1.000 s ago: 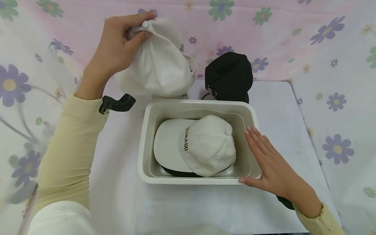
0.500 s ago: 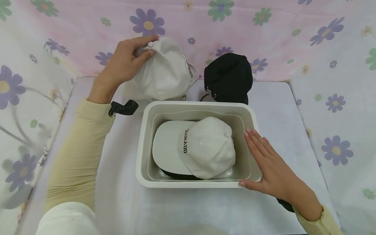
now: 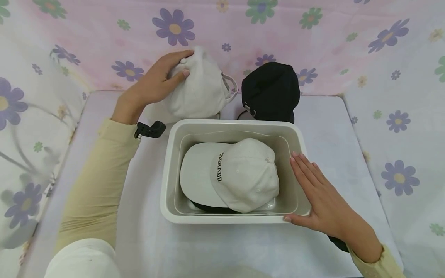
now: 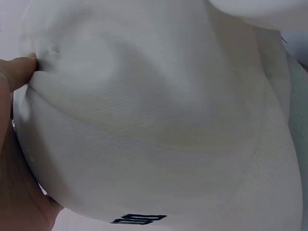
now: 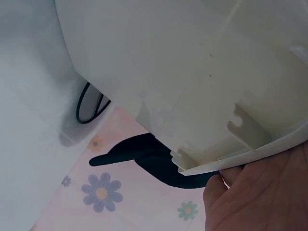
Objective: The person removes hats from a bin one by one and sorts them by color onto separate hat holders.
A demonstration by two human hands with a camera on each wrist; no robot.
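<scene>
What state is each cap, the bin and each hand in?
White plastic bin: upright, uncovered.
Rear white baseball cap: crown up, outside the bin.
Black baseball cap: unheld, behind the bin.
White baseball cap in the bin: crown up, lettering showing.
Black item beneath it: mostly hidden.
Left hand: touching the rear white cap's crown.
Right hand: touching the bin's right end, fingers straight.

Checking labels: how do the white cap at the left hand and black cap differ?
The left hand touches the white cap; the black cap is untouched. The white cap's strap shows at its right, the black cap's at its lower left. Both are beyond the tub.
</scene>
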